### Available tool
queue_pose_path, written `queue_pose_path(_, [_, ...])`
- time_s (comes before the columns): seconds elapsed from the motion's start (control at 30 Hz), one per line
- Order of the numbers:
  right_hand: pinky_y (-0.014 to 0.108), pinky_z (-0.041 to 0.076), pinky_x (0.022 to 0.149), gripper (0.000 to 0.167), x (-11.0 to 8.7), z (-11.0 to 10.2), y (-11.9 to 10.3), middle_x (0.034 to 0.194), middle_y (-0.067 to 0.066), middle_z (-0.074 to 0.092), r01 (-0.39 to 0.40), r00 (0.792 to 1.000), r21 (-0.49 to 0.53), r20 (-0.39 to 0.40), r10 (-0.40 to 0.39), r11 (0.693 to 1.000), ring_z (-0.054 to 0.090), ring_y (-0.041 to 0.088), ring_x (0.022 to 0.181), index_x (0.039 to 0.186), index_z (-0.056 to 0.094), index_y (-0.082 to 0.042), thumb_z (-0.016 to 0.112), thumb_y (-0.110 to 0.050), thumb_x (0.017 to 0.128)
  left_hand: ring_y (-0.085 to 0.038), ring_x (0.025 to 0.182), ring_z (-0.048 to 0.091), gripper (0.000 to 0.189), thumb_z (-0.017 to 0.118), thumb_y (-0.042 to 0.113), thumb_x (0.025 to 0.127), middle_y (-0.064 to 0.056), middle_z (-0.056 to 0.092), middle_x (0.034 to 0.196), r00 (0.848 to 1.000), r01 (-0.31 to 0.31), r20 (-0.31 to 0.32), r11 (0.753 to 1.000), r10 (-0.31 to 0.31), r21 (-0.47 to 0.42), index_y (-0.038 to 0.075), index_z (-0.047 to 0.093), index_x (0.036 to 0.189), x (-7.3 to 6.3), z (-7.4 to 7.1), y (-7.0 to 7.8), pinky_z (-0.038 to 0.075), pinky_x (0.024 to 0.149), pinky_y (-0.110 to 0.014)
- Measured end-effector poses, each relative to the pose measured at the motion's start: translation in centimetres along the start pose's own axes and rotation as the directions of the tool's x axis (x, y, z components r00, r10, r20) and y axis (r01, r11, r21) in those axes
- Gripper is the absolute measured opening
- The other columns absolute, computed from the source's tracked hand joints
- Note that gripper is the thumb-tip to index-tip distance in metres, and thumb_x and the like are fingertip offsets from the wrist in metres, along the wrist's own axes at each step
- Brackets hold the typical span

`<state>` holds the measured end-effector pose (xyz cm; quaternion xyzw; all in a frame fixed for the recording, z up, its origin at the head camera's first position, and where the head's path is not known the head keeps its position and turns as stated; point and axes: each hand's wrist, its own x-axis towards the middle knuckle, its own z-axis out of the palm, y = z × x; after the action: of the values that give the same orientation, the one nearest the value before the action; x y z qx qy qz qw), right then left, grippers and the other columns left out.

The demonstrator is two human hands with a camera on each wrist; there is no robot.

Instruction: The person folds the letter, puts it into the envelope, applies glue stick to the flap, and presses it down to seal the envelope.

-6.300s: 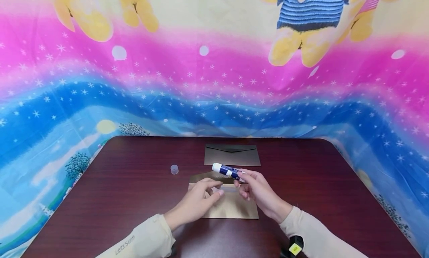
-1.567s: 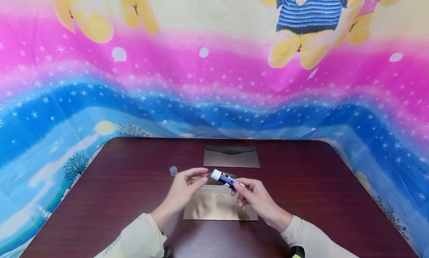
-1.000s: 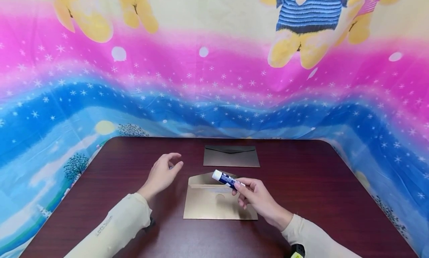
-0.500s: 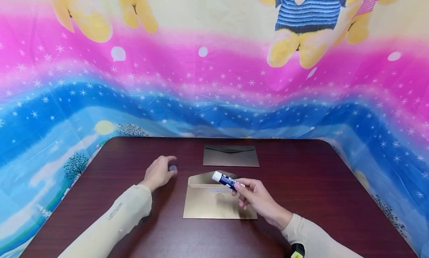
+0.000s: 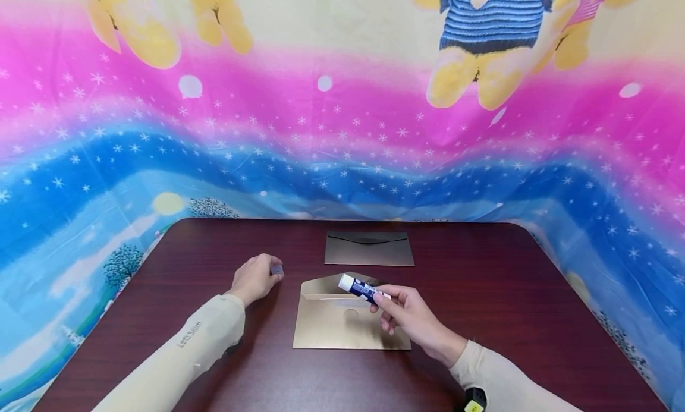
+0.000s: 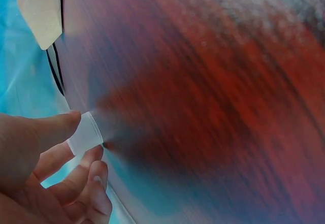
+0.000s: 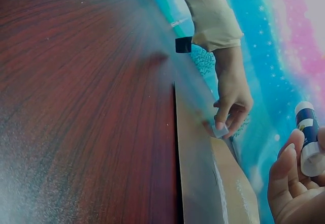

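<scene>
My left hand (image 5: 254, 279) is at the left of the table and pinches a small translucent glue stick cap (image 6: 86, 134) between thumb and fingers. My right hand (image 5: 414, 317) holds an uncapped glue stick (image 5: 360, 287), blue and white, tilted with its white end up and to the left. Below it lies a gold envelope (image 5: 332, 332), flap opened away from me; the glue stick and right hand cover part of it. Whitish streaks (image 7: 246, 203) run along the flap in the right wrist view.
A second, darker envelope (image 5: 369, 254) lies with its flap down near the back of the dark red-brown table (image 5: 465, 257). Behind the table hangs a colourful printed cloth (image 5: 299, 120).
My left hand has moved from beside the glue stick, out to the left, and has taken hold of the cap on the table. The right hand and glue stick have barely moved over the last second.
</scene>
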<state>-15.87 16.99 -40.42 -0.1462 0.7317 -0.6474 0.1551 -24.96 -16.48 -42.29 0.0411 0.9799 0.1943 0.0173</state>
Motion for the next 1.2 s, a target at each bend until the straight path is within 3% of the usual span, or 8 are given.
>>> queue_pose_path(0.2, [0.018,0.049,0.056,0.041,-0.1,0.0,-0.2,0.088,-0.006,0.068,-0.007,1.000,-0.008,-0.001,0.007,1.000,0.056,0.003,0.060,0.129,0.055,0.010,0.054,-0.023,0.106,-0.022,0.087,0.067,0.021,0.070,0.032,0.096,-0.003,0.073,0.097,1.000,0.006,-0.030,0.999,-0.008,-0.051,0.014,0.074,0.106,0.1,0.1,0.0,0.053,0.078,-0.046])
queue_pose_path(0.33, [0.018,0.049,0.056,0.040,-0.1,0.1,-0.2,0.088,-0.007,0.068,-0.010,1.000,-0.013,-0.004,0.010,1.000,0.055,0.003,0.060,0.130,0.055,0.010,0.055,-0.021,0.105,-0.020,0.085,0.065,0.029,0.069,0.037,0.096,-0.004,0.072,0.097,0.999,0.016,-0.048,0.988,-0.023,-0.153,0.012,0.073,0.111,-0.1,-0.2,0.3,0.052,0.077,-0.045])
queue_pose_path(0.43, [0.018,0.048,0.056,0.040,-0.1,0.1,-0.2,0.088,-0.007,0.068,-0.011,1.000,-0.012,-0.007,0.011,1.000,0.055,0.002,0.059,0.130,0.055,0.010,0.055,-0.021,0.105,-0.019,0.080,0.061,0.030,0.069,0.035,0.096,-0.005,0.071,0.094,0.999,0.008,-0.045,0.967,-0.020,-0.256,0.010,0.071,0.112,-0.4,-0.5,0.8,0.049,0.074,-0.039])
queue_pose_path(0.57, [0.019,0.048,0.056,0.040,0.0,0.1,-0.3,0.089,-0.007,0.067,-0.012,1.000,-0.009,-0.013,0.011,1.000,0.054,0.003,0.059,0.129,0.055,0.010,0.054,-0.022,0.106,-0.020,0.074,0.061,0.024,0.068,0.029,0.097,-0.011,0.072,0.091,0.999,-0.039,-0.024,0.910,0.032,-0.412,0.009,0.068,0.111,-1.2,-0.8,1.9,0.048,0.068,-0.032])
queue_pose_path(0.73, [0.019,0.048,0.056,0.040,0.0,0.1,-0.4,0.087,-0.008,0.066,-0.016,1.000,0.008,-0.019,0.016,1.000,0.053,0.003,0.059,0.130,0.055,0.010,0.053,-0.022,0.106,-0.030,0.073,0.066,0.020,0.066,0.016,0.099,-0.019,0.073,0.097,0.992,-0.092,0.019,0.818,0.124,-0.568,0.007,0.063,0.116,-2.8,-0.9,3.6,0.053,0.065,-0.034])
queue_pose_path(0.87, [0.019,0.048,0.056,0.041,0.1,0.1,-0.4,0.088,-0.008,0.066,-0.012,1.000,0.011,-0.014,0.012,1.000,0.053,0.003,0.059,0.130,0.054,0.010,0.052,-0.023,0.106,-0.026,0.073,0.064,0.020,0.063,0.008,0.099,-0.024,0.070,0.100,0.977,-0.131,0.040,0.743,0.208,-0.656,0.003,0.059,0.117,-3.9,-0.9,4.7,0.056,0.066,-0.039])
queue_pose_path(1.0, [0.019,0.048,0.056,0.041,0.2,0.1,-0.5,0.088,-0.007,0.065,0.000,1.000,0.003,-0.007,0.000,1.000,0.053,0.003,0.060,0.130,0.054,0.010,0.052,-0.024,0.107,-0.019,0.067,0.059,0.021,0.062,0.004,0.098,-0.027,0.067,0.100,0.958,-0.161,0.049,0.675,0.281,-0.720,0.000,0.056,0.118,-4.8,-1.0,5.5,0.052,0.060,-0.030])
queue_pose_path(1.2, [0.018,0.047,0.056,0.041,0.3,0.3,-0.6,0.087,-0.008,0.065,0.012,1.000,-0.002,0.005,-0.012,1.000,0.053,0.003,0.059,0.129,0.055,0.010,0.052,-0.024,0.107,-0.015,0.063,0.056,0.024,0.063,0.002,0.097,-0.029,0.065,0.102,0.936,-0.194,0.046,0.617,0.350,-0.762,-0.002,0.054,0.118,-6.1,-1.2,6.6,0.045,0.053,-0.023])
